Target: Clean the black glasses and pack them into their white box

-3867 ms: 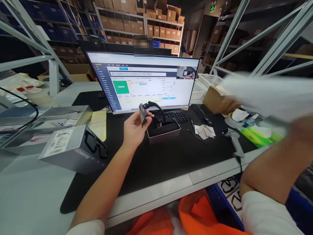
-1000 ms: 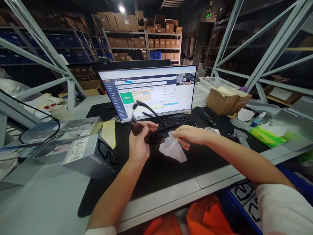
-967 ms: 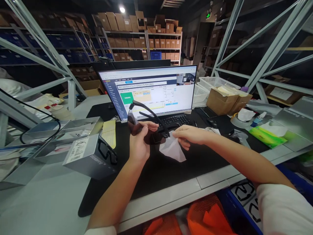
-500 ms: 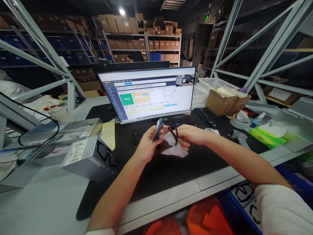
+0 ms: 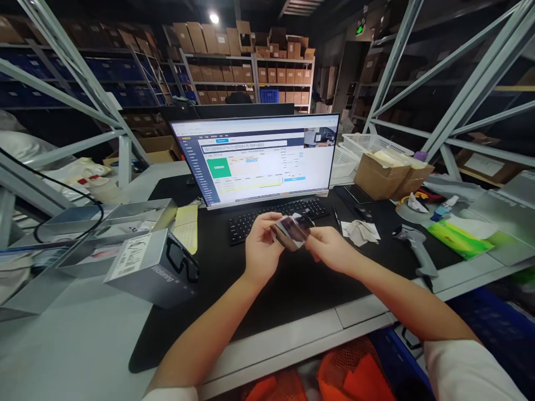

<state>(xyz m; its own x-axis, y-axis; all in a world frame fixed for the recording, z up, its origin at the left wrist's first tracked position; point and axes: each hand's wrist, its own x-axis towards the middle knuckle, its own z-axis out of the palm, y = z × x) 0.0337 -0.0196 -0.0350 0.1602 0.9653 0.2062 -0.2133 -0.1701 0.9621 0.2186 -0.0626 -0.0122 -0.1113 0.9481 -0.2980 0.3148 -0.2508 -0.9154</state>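
Brown-tinted glasses: clamped in fingers of left hand and right hand, apparently at lens-handling stage, probably next requiring steady support.

And there's the monitor, glowing on the bench, a black keyboard in front of it! Over on the right, a scanner lies near a green packet, and a cardboard box stands just beside white baskets.
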